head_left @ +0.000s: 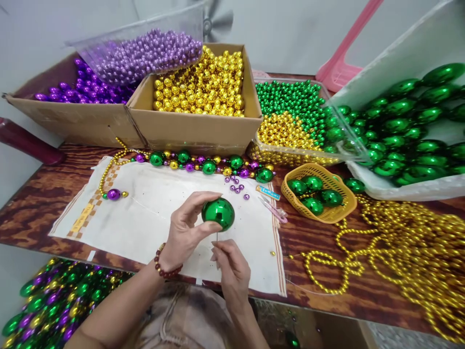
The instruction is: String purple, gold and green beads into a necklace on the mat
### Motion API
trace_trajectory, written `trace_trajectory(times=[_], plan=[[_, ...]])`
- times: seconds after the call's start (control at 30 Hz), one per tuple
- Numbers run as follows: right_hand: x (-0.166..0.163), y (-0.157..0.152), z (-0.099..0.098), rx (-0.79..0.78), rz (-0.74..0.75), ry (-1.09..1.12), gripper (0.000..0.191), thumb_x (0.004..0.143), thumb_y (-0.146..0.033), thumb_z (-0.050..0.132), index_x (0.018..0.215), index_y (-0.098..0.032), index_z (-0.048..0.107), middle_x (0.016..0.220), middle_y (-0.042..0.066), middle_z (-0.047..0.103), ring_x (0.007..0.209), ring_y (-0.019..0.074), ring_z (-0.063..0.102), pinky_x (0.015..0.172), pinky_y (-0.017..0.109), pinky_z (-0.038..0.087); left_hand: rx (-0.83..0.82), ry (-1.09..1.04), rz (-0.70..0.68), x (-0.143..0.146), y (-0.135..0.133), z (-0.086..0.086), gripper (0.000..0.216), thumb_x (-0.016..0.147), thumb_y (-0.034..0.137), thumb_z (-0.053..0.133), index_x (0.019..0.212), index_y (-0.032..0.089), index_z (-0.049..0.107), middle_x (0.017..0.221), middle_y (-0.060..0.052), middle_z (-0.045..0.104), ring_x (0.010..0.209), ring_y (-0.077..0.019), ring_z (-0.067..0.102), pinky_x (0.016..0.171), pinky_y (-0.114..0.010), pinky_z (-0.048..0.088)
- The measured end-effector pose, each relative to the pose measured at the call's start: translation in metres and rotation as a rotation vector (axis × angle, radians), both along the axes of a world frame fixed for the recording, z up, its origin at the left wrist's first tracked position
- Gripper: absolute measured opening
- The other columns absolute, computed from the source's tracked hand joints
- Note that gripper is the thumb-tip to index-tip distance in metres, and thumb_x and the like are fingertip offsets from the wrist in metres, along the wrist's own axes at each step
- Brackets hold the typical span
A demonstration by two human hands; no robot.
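Observation:
My left hand (pixel 185 230) is closed around a large shiny green ball bead (pixel 218 214), held just above a white cloth (pixel 145 213). Directly below the ball, my right hand (pixel 228 266) pinches a thin needle (pixel 217 237) that points up at the bead's underside. A strung row of green, gold and purple beads (pixel 209 165) lies along the cloth's far edge and curves down to a purple bead (pixel 114 194) at the left. A few loose small purple beads (pixel 238 186) lie near the cloth's upper right.
Cardboard boxes of purple beads (pixel 80 92) and gold beads (pixel 203 87) stand at the back. A clear tray (pixel 290 111) holds small green and gold beads. A yellow basket (pixel 319 194) and a white bin (pixel 407 126) hold green balls. Gold bead strands (pixel 407 252) pile at right. Scissors (pixel 272 208) lie beside the cloth.

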State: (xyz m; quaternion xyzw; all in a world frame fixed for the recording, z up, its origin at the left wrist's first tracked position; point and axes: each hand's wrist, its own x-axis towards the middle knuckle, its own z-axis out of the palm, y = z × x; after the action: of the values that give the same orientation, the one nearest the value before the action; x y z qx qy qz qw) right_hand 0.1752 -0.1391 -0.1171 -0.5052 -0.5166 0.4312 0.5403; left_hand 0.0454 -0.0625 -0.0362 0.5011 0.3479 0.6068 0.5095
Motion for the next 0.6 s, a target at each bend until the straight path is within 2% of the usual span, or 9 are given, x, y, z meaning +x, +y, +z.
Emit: trace_trajectory(times=[0.1,0.23,0.37,0.47,0.6], plan=[[0.000,-0.002,-0.002,0.061,0.014,0.014,0.017,0.096,-0.015,0.055,0.096,-0.023,0.071,0.076,0.001,0.060,0.066,0.0132,0.059,0.058,0.027,0.045,0.030,0.002,-0.005,-0.001,-0.002,0.000,0.037,0.079,0.030,0.079,0.115,0.029,0.073,0.119,-0.007,0.068,0.116,-0.0247,0.060,0.098,-0.034,0.051],[-0.002,-0.006,-0.004,0.123,-0.035,0.044,0.020,0.095,-0.010,0.055,0.096,-0.023,0.070,0.075,0.000,0.060,0.063,0.0114,0.057,0.055,0.025,0.043,0.015,-0.073,-0.040,-0.001,0.000,-0.006,0.039,0.081,0.036,0.077,0.118,0.026,0.071,0.119,-0.008,0.069,0.111,-0.0216,0.063,0.094,-0.029,0.053],[-0.004,-0.007,-0.004,0.111,-0.036,0.042,0.021,0.095,-0.008,0.055,0.097,-0.022,0.070,0.077,0.000,0.060,0.063,0.0102,0.056,0.055,0.024,0.042,-0.005,-0.109,-0.047,-0.003,0.002,-0.012,0.037,0.084,0.036,0.074,0.118,0.025,0.071,0.118,-0.008,0.070,0.105,-0.0192,0.066,0.089,-0.026,0.055],[-0.004,-0.005,-0.003,0.096,-0.017,0.030,0.021,0.095,-0.008,0.055,0.098,-0.023,0.070,0.078,0.000,0.059,0.062,0.0096,0.054,0.055,0.023,0.042,0.001,-0.087,-0.020,-0.004,0.001,-0.011,0.037,0.083,0.035,0.075,0.119,0.026,0.071,0.119,-0.007,0.070,0.107,-0.0186,0.065,0.091,-0.025,0.054],[-0.002,-0.002,-0.001,0.158,-0.014,0.005,0.025,0.094,-0.005,0.055,0.100,-0.023,0.070,0.078,0.000,0.059,0.064,0.0102,0.055,0.056,0.024,0.044,0.000,-0.071,-0.002,-0.004,-0.002,-0.007,0.038,0.082,0.034,0.077,0.118,0.026,0.070,0.119,-0.007,0.069,0.109,-0.0186,0.064,0.093,-0.025,0.053]])
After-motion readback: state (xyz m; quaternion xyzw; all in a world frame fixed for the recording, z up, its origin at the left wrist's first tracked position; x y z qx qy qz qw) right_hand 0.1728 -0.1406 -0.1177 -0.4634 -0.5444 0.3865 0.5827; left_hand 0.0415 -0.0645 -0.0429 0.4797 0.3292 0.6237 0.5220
